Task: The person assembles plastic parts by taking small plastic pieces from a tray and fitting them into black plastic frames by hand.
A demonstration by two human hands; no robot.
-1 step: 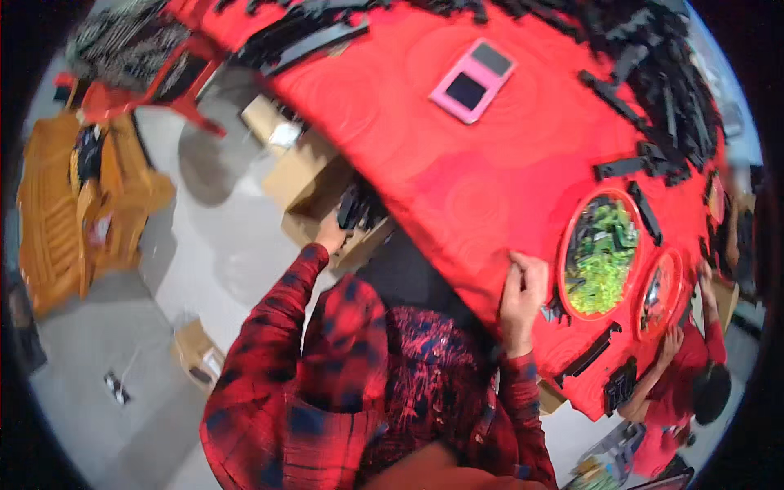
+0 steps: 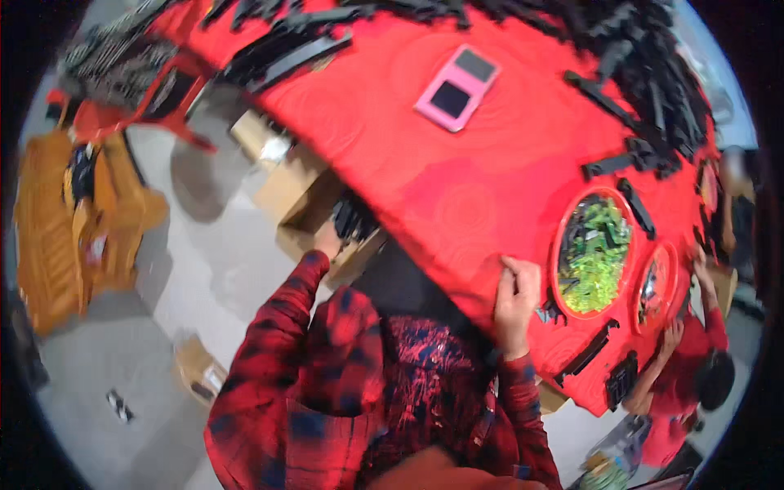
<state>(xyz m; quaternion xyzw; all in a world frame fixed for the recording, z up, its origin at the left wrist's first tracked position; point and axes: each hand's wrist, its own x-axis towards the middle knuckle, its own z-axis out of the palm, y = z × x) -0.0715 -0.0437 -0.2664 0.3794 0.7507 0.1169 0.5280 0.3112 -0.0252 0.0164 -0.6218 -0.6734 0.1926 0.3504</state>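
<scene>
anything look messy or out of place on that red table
Mostly the black strips: they lie heaped and scattered at all angles along the far edge of the red table, a few strays apart near the green-filled tray. Nothing looks spilled or broken.

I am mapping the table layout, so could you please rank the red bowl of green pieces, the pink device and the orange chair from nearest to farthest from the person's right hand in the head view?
Measured from the right hand at the table edge:
1. Red bowl of green pieces, just to its right on the red tablecloth.
2. Pink device, farther up the table.
3. Orange chair, far left on the floor.
</scene>
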